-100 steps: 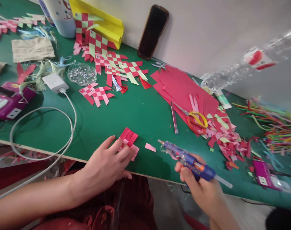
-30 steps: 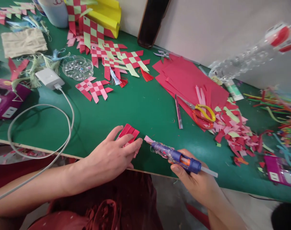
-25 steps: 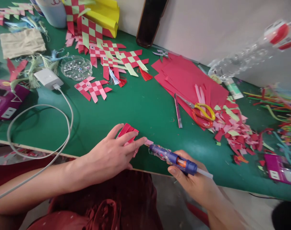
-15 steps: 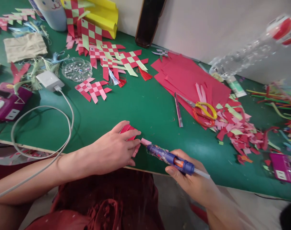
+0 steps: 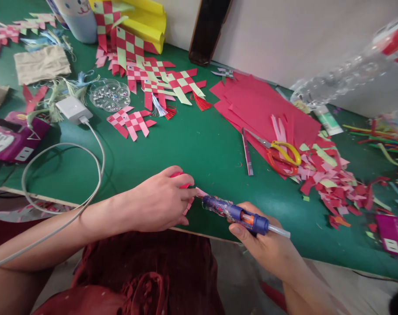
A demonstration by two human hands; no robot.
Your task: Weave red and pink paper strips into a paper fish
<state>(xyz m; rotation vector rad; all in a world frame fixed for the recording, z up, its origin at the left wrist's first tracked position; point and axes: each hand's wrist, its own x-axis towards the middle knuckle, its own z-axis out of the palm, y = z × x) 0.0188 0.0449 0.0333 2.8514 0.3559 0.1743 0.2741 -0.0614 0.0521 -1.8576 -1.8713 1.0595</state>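
In the lower middle of the frame, the left hand point(image 5: 159, 203) now lies curled over the red-and-pink woven piece point(image 5: 186, 206), pressing it flat on the green table point(image 5: 199, 148). A second ago more of its red strips showed. Just right of the fingertips, the small pink slip point(image 5: 201, 192) has slid in against the weave. The glue gun point(image 5: 233, 211), wrapped in the right hand point(image 5: 267, 247), has closed in, its nozzle at the slip.

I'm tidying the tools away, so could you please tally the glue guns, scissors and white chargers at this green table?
Glue gun, held in the right hand: 1
Scissors: 1
White charger: 1
Total: 3
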